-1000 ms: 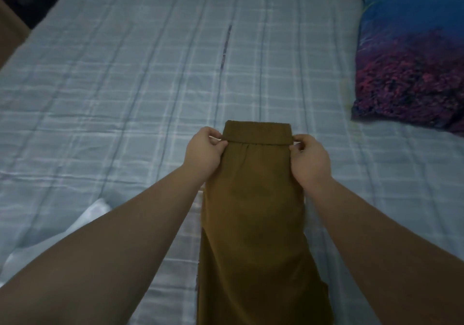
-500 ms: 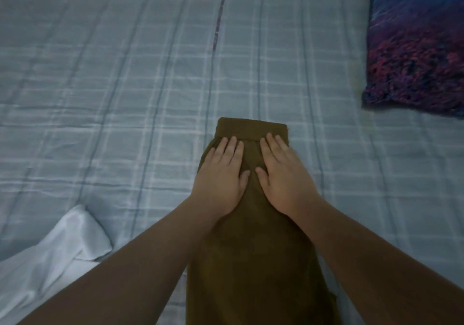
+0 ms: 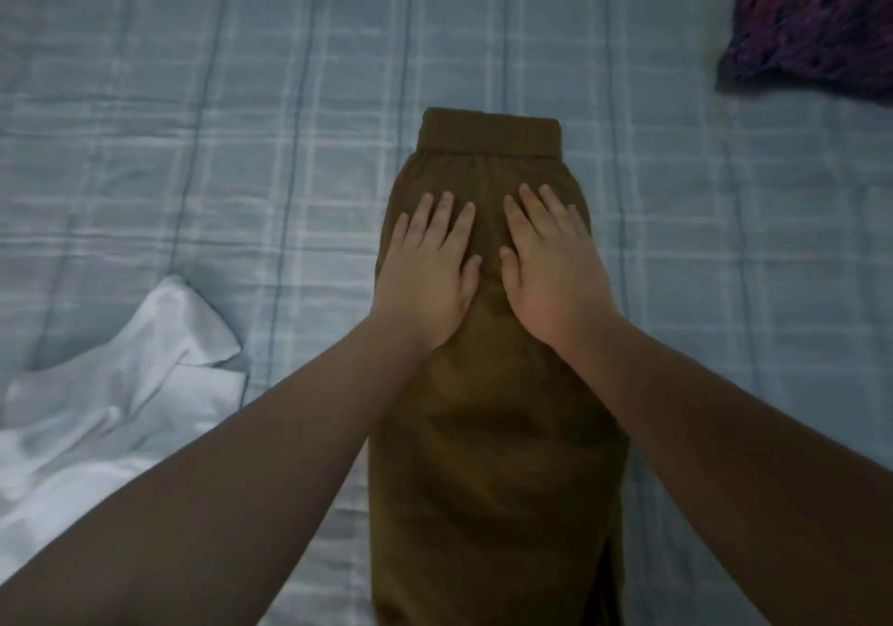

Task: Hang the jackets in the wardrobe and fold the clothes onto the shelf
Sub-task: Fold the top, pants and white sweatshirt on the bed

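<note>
A pale blue bed sheet (image 3: 193, 94) fills nearly everything I can see from here, checked with lighter bands and thin dark lines. It lies mostly flat, with soft creases running across its left side. In the far right corner rests a pillow (image 3: 816, 11) printed in dark purple and magenta, its lower edge on the sheet. The light is dim, cool and even.
</note>
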Motion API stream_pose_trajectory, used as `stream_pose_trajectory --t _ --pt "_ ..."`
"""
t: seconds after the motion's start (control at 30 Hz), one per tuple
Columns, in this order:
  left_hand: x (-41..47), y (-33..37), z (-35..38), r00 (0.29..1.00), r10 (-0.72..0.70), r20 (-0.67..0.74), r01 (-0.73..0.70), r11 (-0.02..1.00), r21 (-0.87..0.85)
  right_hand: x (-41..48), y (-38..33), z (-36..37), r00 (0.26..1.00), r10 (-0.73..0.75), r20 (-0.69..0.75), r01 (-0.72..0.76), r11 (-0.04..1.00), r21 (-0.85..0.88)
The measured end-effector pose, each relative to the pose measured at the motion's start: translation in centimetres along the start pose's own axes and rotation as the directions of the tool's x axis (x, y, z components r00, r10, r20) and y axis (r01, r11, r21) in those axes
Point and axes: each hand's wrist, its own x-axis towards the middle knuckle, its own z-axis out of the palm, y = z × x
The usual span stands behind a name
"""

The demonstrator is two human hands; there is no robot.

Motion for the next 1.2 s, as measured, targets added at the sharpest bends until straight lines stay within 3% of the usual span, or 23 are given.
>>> stream_pose_trajectory --t 0.17,0.43,0.6,0.7,0.83,0.9,0.97,1.1,1.2 --pt "-10.2 2.4 0.2 0.996 -0.061 0.06 0.064 0.997 -0.041 -11.2 -2.7 -0.7 0.996 -0.018 0.089 0.012 0.997 0.075" --pt "-29.6 7.2 0.8 0.92 -0.265 0.289 0.315 0.939 -0.139 -31.3 -5.4 -2.0 0.962 0.111 0.251 -0.181 0.945 0.274" --pt "-39.3 9.8 0.5 0.89 -0.303 0.34 0.418 0.839 -0.348 -40.5 -6.8 -1.4 0.933 0.198 0.302 -0.305 0.879 0.367" --pt "-43.5 10.9 0.7 0.828 -0.442 0.345 0.56 0.677 -0.478 -44.4 -7.4 -0.7 0.876 0.33 0.351 -0.469 0.749 0.468" --pt "-47.0 12.3 0.7 0.659 -0.606 0.445 0.739 0.41 -0.535 -48.7 -8.4 -0.3 0.667 0.578 0.47 -0.729 0.379 0.569" --pt "-48.5 12.8 0.8 0.569 -0.62 0.54 0.809 0.307 -0.501 -50.7 -8.8 -0.2 0.576 0.613 0.541 -0.798 0.276 0.536" --pt "-50.1 13.1 1.0 0.521 -0.588 0.619 0.846 0.256 -0.468 -52.1 -9.1 -0.3 0.524 0.597 0.607 -0.839 0.241 0.488" --pt "-52.3 13.4 1.2 0.528 -0.478 0.702 0.849 0.277 -0.449 -53.7 -9.1 -0.4 0.525 0.473 0.708 -0.85 0.329 0.41" --pt "-53.8 13.3 1.6 0.566 -0.442 0.696 0.818 0.408 -0.406 -55.2 -9.1 -0.2 0.506 0.401 0.764 -0.861 0.285 0.421"
